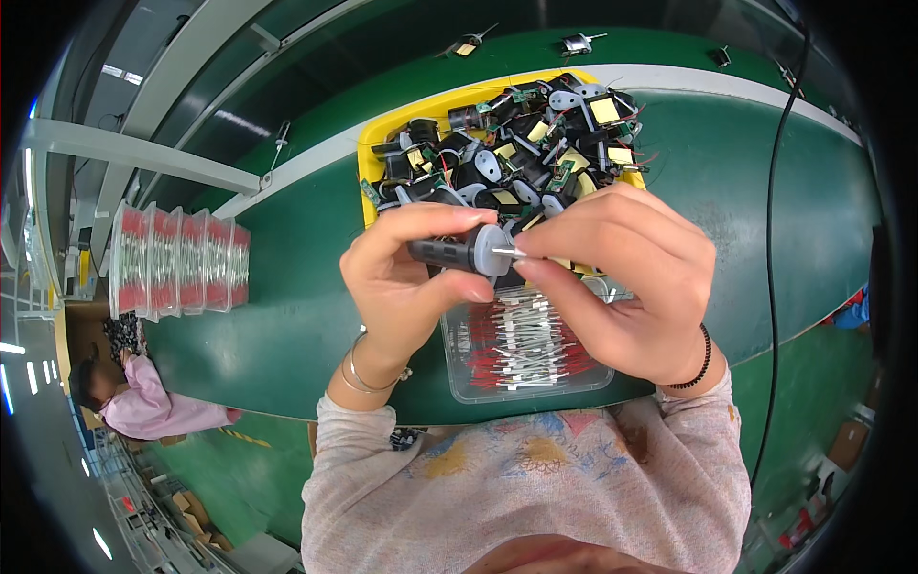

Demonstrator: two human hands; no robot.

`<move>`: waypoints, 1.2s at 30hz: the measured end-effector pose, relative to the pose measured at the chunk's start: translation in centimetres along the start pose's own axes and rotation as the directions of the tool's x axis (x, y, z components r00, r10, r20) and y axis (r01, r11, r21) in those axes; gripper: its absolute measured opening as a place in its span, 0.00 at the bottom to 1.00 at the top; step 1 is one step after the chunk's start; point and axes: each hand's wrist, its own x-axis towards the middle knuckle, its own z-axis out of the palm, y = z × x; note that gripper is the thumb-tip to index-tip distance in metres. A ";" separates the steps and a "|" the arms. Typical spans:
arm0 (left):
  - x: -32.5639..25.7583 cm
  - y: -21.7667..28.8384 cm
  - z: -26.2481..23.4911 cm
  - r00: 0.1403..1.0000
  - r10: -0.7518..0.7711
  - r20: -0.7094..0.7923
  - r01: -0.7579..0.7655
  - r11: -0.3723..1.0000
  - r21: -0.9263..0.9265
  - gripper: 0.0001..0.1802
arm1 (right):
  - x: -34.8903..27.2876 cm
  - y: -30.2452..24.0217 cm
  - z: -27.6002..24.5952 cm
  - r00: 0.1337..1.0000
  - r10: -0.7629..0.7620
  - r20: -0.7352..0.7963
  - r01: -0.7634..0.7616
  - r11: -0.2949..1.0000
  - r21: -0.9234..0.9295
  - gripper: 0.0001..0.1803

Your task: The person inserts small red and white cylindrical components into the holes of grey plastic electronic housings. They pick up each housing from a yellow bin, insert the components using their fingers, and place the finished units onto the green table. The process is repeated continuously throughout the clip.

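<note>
My left hand is closed around a black cylindrical part with a pale grey round cap facing right. My right hand pinches a thin metallic rod between thumb and fingertips, its end at the middle of that cap. Whether the rod sits inside the cap or only touches it I cannot tell. Below my hands a clear plastic box holds many thin silvery rods with red ends. Just beyond them stands a yellow bin heaped with black parts that carry grey caps, wires and small green boards.
Stacked clear containers of similar red-and-silver pieces lie at the left of the green table. A black cable hangs down on the right. Several loose assemblies, one a black unit, rest beyond the far rail. Another person in pink is at far left.
</note>
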 end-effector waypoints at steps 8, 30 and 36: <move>-0.1 1.2 0.3 0.999 0.006 -0.032 -0.010 0.993 -0.119 0.16 | 0.0 0.3 0.2 0.980 -0.183 -0.082 0.174 0.979 -0.105 0.14; -0.6 2.0 0.4 0.984 0.174 0.040 -0.173 0.876 0.450 0.13 | 0.1 1.1 1.2 0.999 -0.051 -0.009 0.051 0.998 0.036 0.11; 0.3 0.5 0.0 0.958 -0.277 -0.072 0.246 0.927 -0.284 0.10 | 1.7 1.3 0.9 0.930 0.346 0.121 -0.366 0.858 0.361 0.19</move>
